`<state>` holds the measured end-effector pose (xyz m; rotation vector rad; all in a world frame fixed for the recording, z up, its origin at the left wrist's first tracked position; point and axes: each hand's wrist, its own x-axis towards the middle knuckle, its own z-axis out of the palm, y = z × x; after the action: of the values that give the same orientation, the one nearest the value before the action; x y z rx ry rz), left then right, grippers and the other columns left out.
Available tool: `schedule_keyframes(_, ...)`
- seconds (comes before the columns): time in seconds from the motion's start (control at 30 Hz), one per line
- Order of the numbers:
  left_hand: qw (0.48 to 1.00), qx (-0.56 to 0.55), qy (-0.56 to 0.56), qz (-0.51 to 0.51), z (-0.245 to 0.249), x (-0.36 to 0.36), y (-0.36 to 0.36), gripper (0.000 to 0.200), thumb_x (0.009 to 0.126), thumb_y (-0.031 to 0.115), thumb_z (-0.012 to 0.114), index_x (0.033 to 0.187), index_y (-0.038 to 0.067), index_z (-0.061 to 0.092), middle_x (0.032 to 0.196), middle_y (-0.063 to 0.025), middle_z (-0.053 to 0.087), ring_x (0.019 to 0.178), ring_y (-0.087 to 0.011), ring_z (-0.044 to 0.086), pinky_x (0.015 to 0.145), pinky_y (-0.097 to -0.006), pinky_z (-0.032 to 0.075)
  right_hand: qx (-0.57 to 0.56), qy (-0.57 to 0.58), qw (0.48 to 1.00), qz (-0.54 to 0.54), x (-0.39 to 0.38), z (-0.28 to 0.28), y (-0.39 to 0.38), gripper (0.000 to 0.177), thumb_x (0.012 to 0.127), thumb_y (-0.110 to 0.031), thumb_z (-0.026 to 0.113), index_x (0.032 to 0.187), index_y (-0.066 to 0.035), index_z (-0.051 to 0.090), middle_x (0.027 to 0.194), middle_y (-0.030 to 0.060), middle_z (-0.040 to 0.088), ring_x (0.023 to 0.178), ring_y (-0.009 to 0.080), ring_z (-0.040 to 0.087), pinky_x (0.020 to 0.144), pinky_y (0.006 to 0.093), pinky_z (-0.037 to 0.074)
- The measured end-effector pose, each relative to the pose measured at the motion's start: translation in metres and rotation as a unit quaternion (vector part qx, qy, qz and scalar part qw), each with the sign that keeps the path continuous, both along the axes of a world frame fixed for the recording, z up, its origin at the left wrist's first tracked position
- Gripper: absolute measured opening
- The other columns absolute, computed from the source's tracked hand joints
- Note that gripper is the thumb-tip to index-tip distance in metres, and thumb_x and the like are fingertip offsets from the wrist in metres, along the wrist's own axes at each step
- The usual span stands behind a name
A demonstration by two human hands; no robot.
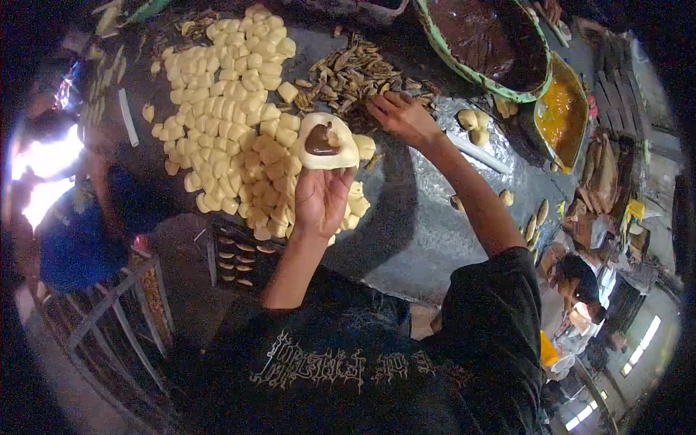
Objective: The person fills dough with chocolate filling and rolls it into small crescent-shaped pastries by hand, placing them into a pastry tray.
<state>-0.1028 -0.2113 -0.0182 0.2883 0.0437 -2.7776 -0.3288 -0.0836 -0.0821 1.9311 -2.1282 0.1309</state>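
A flattened round of pale dough point(346, 150) rests on my left hand point(321, 199), which supports it from below with curled fingers. Dark brown filling point(321, 143) lies in the middle of the dough, with a lighter lump beside it. My right hand point(407, 122) reaches to the near edge of a pile of brown slices point(354, 72). Its fingers are bent down together, and their tips are partly hidden, so what they pinch cannot be made out. Many pale dough balls point(225, 94) are packed close together on the dark table, left of my left hand.
A green-rimmed tub of dark brown paste point(500, 43) stands at the far right. Next to it is a yellow-orange container point(562, 116). Filled dough pieces point(475, 123) sit right of my forearm. A tray of shaped pieces point(239, 257) is low left. People are at both sides.
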Motion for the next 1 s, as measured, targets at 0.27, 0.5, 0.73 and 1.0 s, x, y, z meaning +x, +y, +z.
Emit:
schedule_keyframes(0.27, 0.996, 0.052, 0.073, -0.007, 0.017, 0.011, 0.019, 0.053, 0.105, 0.033, 0.056, 0.151, 0.01, 0.043, 0.151, -0.0113, 0.051, 0.136, -0.0325, 0.053, 0.107, -0.0544, 0.054, 0.032, -0.066, 0.994, -0.079, 0.006, -0.006, -0.022, 0.027, 0.085, -0.011, 0.064, 0.111, -0.004, 0.062, 0.104, 0.0104, 0.065, 0.097, 0.0312, 0.067, 0.073, 0.0383, 0.06)
schedule_keyframes(0.5, 0.991, 0.022, 0.134, 0.015, 0.041, 0.056, 0.047, 0.058, 0.103, 0.036, 0.058, 0.152, 0.01, 0.041, 0.152, -0.0126, 0.049, 0.135, -0.0341, 0.054, 0.104, -0.0538, 0.055, -0.123, -0.328, 0.905, -0.244, 0.014, 0.008, -0.025, 0.027, 0.076, -0.015, 0.081, 0.092, -0.001, 0.066, 0.083, 0.015, 0.072, 0.078, 0.0308, 0.073, 0.07, 0.0422, 0.056)
schedule_keyframes(0.73, 0.989, 0.004, 0.118, 0.091, 0.045, 0.102, 0.082, 0.056, 0.103, 0.034, 0.058, 0.15, 0.007, 0.043, 0.15, -0.0142, 0.052, 0.133, -0.035, 0.055, 0.102, -0.0544, 0.057, -0.191, -0.434, 0.818, -0.325, 0.043, 0.054, 0.037, 0.031, 0.077, -0.016, 0.081, 0.102, 0.0, 0.071, 0.089, 0.0118, 0.076, 0.08, 0.0214, 0.074, 0.073, 0.0342, 0.057)
schedule_keyframes(1.0, 0.989, -0.012, 0.094, 0.111, 0.035, 0.139, 0.11, 0.056, 0.102, 0.033, 0.061, 0.149, 0.009, 0.044, 0.149, -0.0116, 0.053, 0.131, -0.0322, 0.057, 0.099, -0.0549, 0.059, -0.122, -0.34, 0.89, -0.277, 0.056, 0.011, 0.098, 0.026, 0.083, -0.012, 0.074, 0.108, -0.002, 0.072, 0.098, 0.0191, 0.075, 0.088, 0.0337, 0.074, 0.08, 0.041, 0.058)
